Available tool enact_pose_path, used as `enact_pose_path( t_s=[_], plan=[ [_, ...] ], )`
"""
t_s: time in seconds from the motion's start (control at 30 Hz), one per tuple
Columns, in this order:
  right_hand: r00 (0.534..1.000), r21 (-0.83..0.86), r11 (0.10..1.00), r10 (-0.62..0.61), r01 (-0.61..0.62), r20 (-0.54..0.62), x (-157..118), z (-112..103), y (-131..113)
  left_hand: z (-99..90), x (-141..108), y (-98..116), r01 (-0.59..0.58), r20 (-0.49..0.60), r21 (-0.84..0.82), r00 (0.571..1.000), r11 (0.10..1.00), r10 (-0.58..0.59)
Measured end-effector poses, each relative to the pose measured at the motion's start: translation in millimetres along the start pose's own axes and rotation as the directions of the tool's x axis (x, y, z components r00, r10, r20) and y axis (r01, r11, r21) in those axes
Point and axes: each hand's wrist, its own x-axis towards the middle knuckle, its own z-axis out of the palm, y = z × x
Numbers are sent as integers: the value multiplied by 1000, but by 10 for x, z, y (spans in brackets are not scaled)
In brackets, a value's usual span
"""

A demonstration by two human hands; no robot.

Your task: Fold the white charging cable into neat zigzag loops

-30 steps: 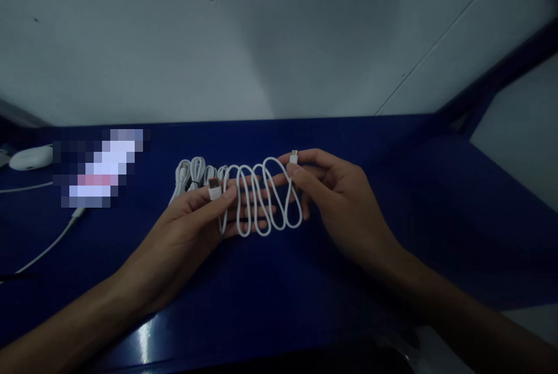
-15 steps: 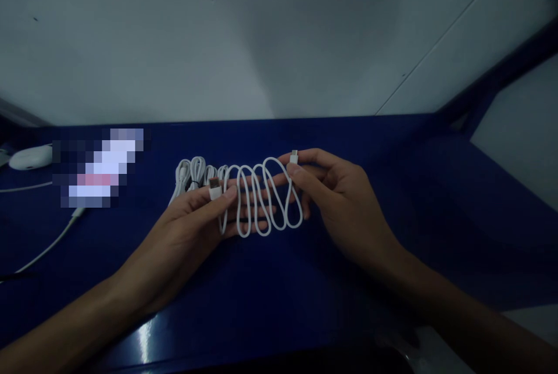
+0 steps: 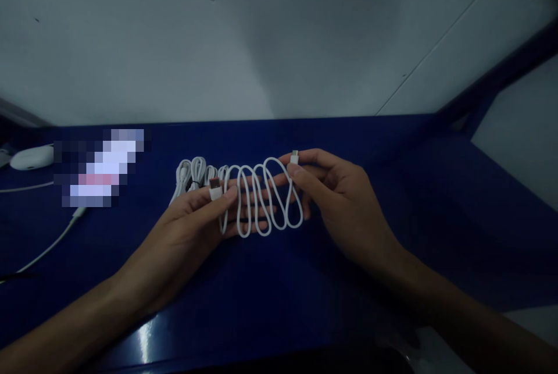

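Observation:
Between my two hands a white USB cable (image 3: 263, 228) is spread in several loops. My left hand (image 3: 187, 220) holds its wide USB-A end, thumb on the cable, with fingers stretched out beneath the loops. The metal of that plug has an orange tip. My right hand (image 3: 344, 193) pinches the slimmer plug (image 3: 294, 157) at the other end between thumb and forefinger. Just behind my left hand lie several bundled white cables (image 3: 197, 170), partly hidden by it; one has a dark tie around it.
On the blue table (image 3: 279, 304), at the left, lies a blurred-out device with a bright screen (image 3: 107, 161), a white cord (image 3: 52, 252) running from its lower end. A rounded white object (image 3: 32, 158) is farther left. A pale wall (image 3: 174, 42) stands behind the table.

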Motion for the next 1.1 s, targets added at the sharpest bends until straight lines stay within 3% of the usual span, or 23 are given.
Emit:
enact_pose_path(
  t_s=[1.1],
  plan=[
    [1000,-16,1000,20,-19,9,-2,0,-19,2,-9,-5,9,2,-16,1000,1000,-9]
  ],
)
